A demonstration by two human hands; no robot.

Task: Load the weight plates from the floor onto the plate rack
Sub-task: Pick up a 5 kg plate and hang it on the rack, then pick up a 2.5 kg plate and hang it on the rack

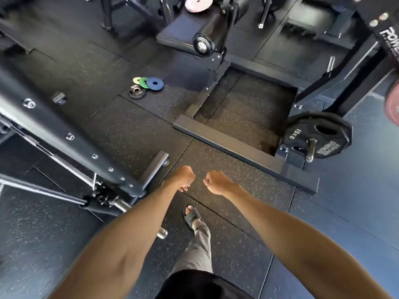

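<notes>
Lettering: black plate (pixel 318 134) on a steel peg carries white "15KG", turned sideways. A second white line on it runs upside down and is too blurred to read with certainty. White letters "POWE" show on the dark frame (pixel 390 37) above and right of the 15KG plate, cut off by the picture edge. Task items: four small plates lie flat on the speckled rubber floor (pixel 133 134), well to the left of the 15KG plate and farther from the camera. These are a pale yellow plate (pixel 136 80), a green plate (pixel 144 82) overlapping it, a blue plate (pixel 154 83) overlapping the green one, and a small black plate (pixel 136 92) with a metal-lined bore, just in front of the yellow. The small black plate has markings, not legible. A pink plate (pixel 198 3) lies flat on a padded bench, far beyond and left of the 15KG plate. Left hand (pixel 183 178) and right hand (pixel 218 182) are held out side by side over the floor, nearer than the 15KG plate and to its left. The fingers of both are curled in and grip nothing. Both hands are well apart from every plate.
</notes>
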